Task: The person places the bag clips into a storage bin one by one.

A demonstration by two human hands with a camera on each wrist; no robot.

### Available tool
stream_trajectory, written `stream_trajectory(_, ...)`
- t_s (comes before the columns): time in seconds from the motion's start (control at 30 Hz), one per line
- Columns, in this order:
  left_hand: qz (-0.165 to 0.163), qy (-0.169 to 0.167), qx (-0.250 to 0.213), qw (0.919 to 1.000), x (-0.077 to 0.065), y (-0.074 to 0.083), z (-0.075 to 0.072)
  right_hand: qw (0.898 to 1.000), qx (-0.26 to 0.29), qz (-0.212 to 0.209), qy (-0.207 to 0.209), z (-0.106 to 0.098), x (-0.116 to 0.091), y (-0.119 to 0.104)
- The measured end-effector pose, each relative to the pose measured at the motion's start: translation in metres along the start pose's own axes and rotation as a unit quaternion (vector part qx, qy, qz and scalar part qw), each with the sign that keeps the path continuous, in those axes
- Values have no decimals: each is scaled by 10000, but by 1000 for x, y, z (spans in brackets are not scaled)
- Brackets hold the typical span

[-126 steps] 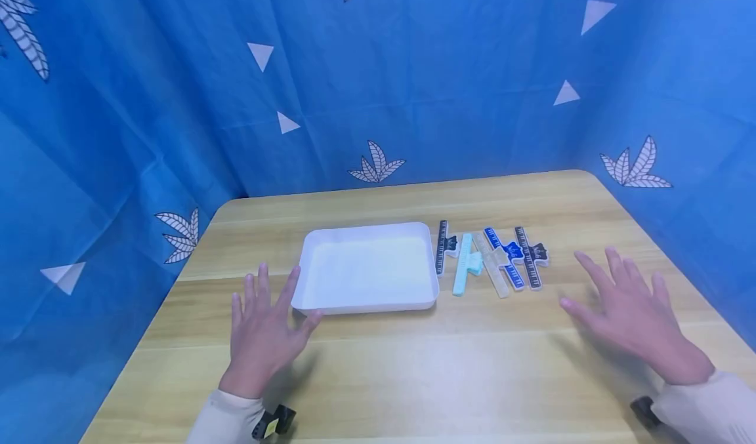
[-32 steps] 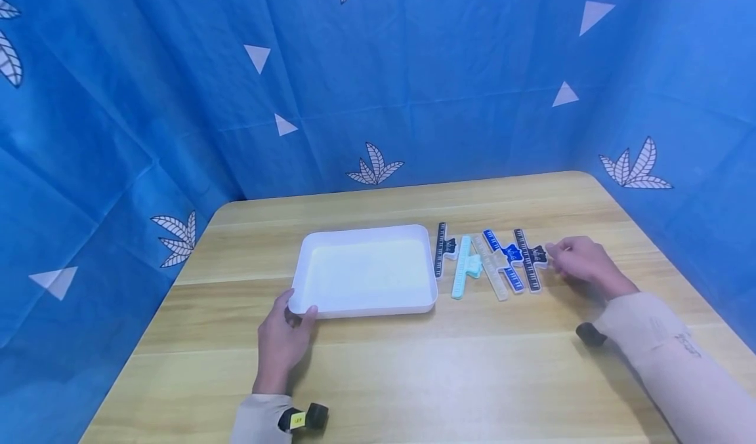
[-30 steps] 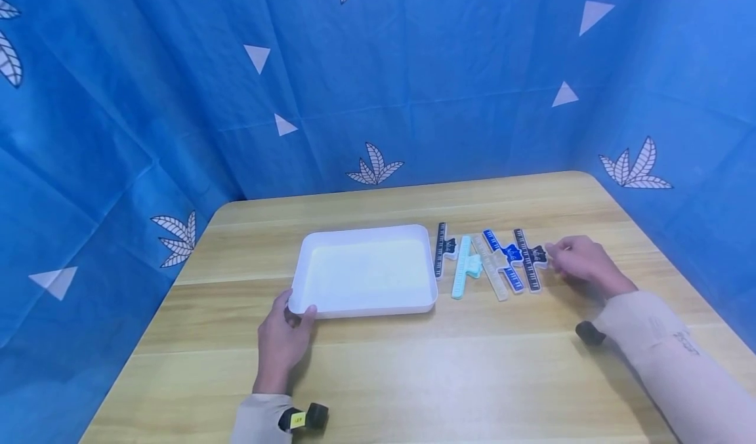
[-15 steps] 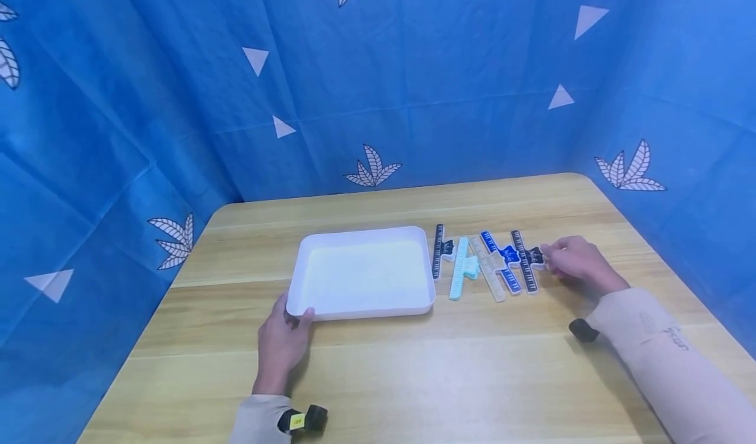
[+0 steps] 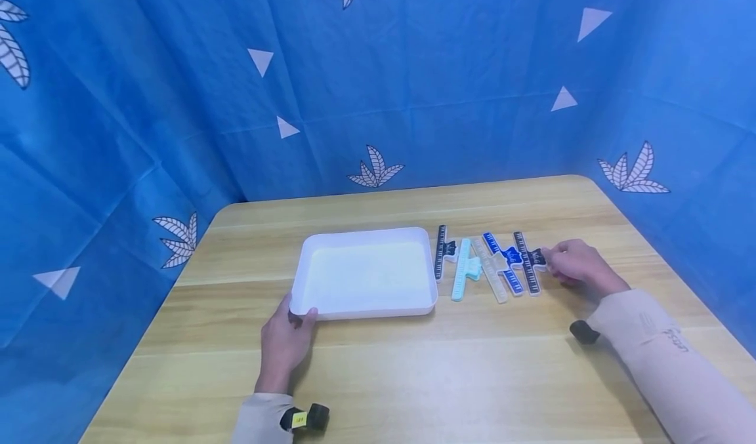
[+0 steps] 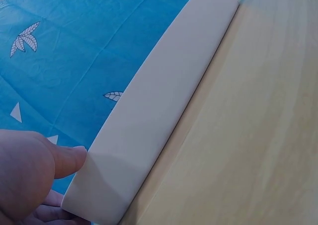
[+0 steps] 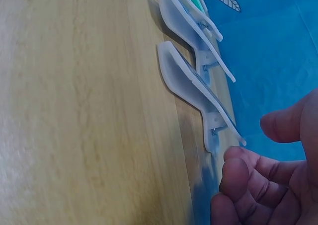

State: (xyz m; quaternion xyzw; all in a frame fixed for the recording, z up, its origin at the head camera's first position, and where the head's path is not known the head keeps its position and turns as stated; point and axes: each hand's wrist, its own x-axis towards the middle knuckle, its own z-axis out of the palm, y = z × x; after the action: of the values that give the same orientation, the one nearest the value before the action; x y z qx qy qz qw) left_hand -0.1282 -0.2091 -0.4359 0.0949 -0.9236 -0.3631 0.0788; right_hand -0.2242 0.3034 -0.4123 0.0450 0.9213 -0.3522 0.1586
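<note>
In the head view, my left hand [image 5: 285, 342] grips the near left corner of a shallow white tray [image 5: 366, 314]. The left wrist view shows the thumb [image 6: 69, 160] at the tray's rim and fingers tucked beneath its corner. My right hand [image 5: 581, 265] is at the handle end of the rightmost clip [image 5: 527, 265], a black one with piano-key markings. In the right wrist view its fingers are loosely curled beside the handle tip of that clip [image 7: 191, 88], with the thumb [image 7: 280, 126] held apart.
Several more long-jawed clips lie in a row right of the tray: a black clip [image 5: 440, 254], a mint clip [image 5: 462, 270], a clear clip [image 5: 491, 275] and a blue clip [image 5: 512, 273]. A blue curtain [image 5: 472, 70] hangs behind the wooden table [image 5: 449, 372].
Both hands were spread over the table about four seconds ago. Since then the left has taken hold of the tray's corner and the right has come to the black clip. The last second shows almost no movement.
</note>
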Motion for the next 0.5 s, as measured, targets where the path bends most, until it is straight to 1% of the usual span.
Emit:
stream_trajectory(0.1,17,-15,6,10000,1,0,1,10000,-12,-14,-19,0,0,0)
stream_trajectory(0.3,-47,-58,68,9999,0,0,1,10000,-29,-23,-46,0,3,1)
stream_trajectory(0.5,64,-29,73,9999,1,-1,1,10000,-29,-51,22,0,4,1)
